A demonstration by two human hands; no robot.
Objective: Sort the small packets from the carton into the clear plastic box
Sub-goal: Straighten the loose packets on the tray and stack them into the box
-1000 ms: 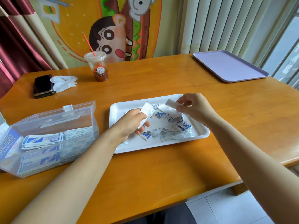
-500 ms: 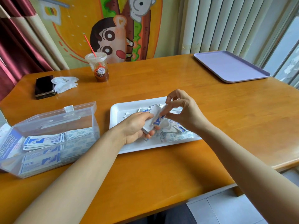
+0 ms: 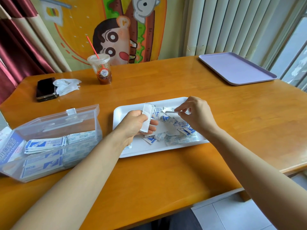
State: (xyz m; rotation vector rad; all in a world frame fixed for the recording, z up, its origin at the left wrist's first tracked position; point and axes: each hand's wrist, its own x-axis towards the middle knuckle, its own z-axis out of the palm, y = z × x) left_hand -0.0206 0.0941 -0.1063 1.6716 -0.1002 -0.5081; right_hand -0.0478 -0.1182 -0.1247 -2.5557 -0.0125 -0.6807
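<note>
Since half a second ago my right hand has gone away from the left one; it now pinches one small packet between thumb and fingertips, just above the loose packets in the white tray; my left hand grips a stack of packets nearly upright over the tray's left part; the clear plastic box, at the left on the wooden table, holds sorted packets lying flat; a cup and a phone stand well behind.
</note>
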